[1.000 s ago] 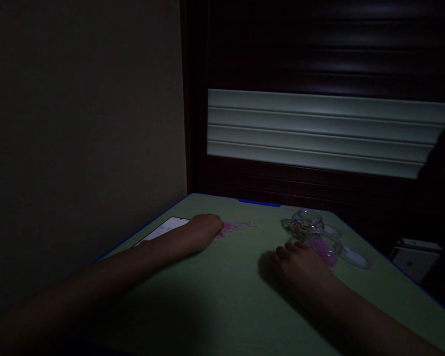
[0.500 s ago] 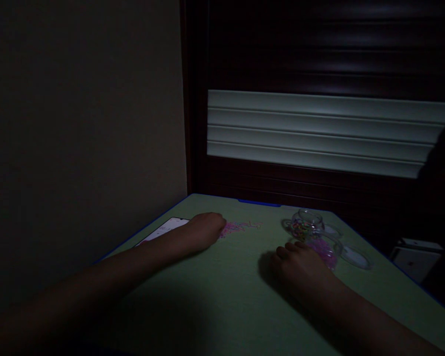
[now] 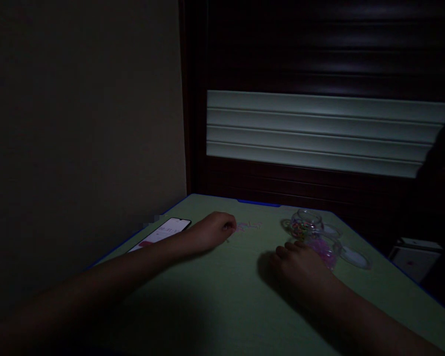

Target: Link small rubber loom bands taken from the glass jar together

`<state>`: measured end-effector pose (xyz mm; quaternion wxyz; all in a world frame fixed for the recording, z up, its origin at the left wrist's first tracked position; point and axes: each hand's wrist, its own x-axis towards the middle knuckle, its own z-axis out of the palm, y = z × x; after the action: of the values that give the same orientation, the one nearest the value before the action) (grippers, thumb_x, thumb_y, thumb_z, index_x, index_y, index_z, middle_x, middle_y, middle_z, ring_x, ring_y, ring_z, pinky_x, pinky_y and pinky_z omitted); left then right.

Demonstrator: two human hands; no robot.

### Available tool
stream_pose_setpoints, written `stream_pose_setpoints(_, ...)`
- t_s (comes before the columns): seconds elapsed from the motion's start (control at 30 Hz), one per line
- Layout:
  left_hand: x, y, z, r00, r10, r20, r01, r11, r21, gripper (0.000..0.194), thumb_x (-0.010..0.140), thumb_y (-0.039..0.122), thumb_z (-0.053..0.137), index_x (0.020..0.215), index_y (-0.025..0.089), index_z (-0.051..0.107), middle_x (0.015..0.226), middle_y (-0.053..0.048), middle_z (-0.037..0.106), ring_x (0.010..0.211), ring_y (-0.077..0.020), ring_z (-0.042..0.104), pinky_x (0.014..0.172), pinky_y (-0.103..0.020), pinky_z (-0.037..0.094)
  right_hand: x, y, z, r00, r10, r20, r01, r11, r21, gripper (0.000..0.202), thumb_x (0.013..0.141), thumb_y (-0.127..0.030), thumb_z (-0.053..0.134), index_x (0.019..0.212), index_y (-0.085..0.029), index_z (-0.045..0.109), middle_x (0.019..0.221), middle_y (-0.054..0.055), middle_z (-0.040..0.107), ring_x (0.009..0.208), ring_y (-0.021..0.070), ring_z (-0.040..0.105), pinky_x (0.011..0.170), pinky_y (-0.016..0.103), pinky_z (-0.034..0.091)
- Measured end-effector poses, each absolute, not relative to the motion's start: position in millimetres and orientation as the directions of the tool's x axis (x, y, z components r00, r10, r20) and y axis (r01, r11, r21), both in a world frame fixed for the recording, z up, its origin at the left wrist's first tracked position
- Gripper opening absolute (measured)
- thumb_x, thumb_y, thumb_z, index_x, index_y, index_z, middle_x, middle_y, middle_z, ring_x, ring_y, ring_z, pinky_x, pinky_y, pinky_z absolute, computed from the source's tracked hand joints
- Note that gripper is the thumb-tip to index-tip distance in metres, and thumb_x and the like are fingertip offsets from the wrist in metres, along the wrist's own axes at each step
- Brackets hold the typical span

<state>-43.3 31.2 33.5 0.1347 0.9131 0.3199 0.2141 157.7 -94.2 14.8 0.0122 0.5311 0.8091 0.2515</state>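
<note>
My left hand (image 3: 217, 230) is at the pile of small pink pieces (image 3: 248, 226) on the green table (image 3: 222, 287). Its fingers are curled together, and what they hold, if anything, is hidden. My right hand (image 3: 298, 267) rests on the table with curled fingers, just in front of a clear jar of pink pieces (image 3: 323, 249); nothing can be made out in it. Behind that jar stands another clear jar (image 3: 307, 225) with multicoloured pieces inside.
Two clear round lids (image 3: 356, 257) lie right of the jars. A lit phone (image 3: 163, 232) lies at the table's left edge, beside my left forearm. A wall rises on the left, dark panelling behind. A white box (image 3: 415, 259) is beyond the right edge.
My left hand has moved a little to the right over the pink pile, covering more of it and uncovering more of the phone. My right hand has stayed in place.
</note>
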Motion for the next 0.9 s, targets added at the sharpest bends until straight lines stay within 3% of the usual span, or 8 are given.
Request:
stream_pose_setpoints(0.3,-21,8,21,0.666,0.694,0.273,0.336,-0.606,0.721,0.013,0.073,0.025,0.052,0.072,0.014,0.058,0.067,0.0,0.056,0.064,-0.0113,0.049,0.059,-0.022,0.038,157,-94,20,-0.41,0.88,0.242,0.861,0.285,0.421,0.011,0.075,-0.012,0.051,0.077,-0.016,0.06,0.072,0.006,0.062,0.066,0.0169,0.054,0.056,0.029,0.028)
stream_pose_setpoints(0.47,-10,-4,7,0.629,0.747,0.214,0.193,-0.416,0.888,0.016,0.072,0.03,0.054,0.073,0.014,0.055,0.068,0.0,0.056,0.059,-0.0092,0.049,0.054,-0.021,0.038,157,-95,21,-0.403,0.871,0.283,0.874,0.275,0.4,0.011,0.076,-0.012,0.05,0.075,-0.016,0.06,0.07,0.005,0.061,0.065,0.0158,0.053,0.056,0.028,0.027)
stream_pose_setpoints(0.63,-6,-11,0,0.586,0.798,0.138,0.122,-0.255,0.959,0.023,0.07,0.036,0.058,0.078,0.015,0.055,0.062,0.002,0.054,0.052,-0.008,0.047,0.047,-0.019,0.033,156,-99,22,-0.404,0.847,0.346,0.886,0.267,0.38,0.012,0.078,-0.013,0.047,0.076,-0.018,0.057,0.07,0.003,0.061,0.064,0.0149,0.052,0.057,0.028,0.026)
stream_pose_setpoints(0.9,-5,-10,-6,0.598,0.791,0.129,0.035,-0.187,0.982,0.025,0.069,0.036,0.061,0.079,0.014,0.055,0.059,0.004,0.05,0.05,-0.007,0.045,0.046,-0.019,0.032,157,-96,20,-0.455,0.776,0.436,0.878,0.309,0.367,0.01,0.079,-0.014,0.047,0.08,-0.019,0.055,0.07,0.001,0.059,0.064,0.0144,0.05,0.058,0.028,0.025)
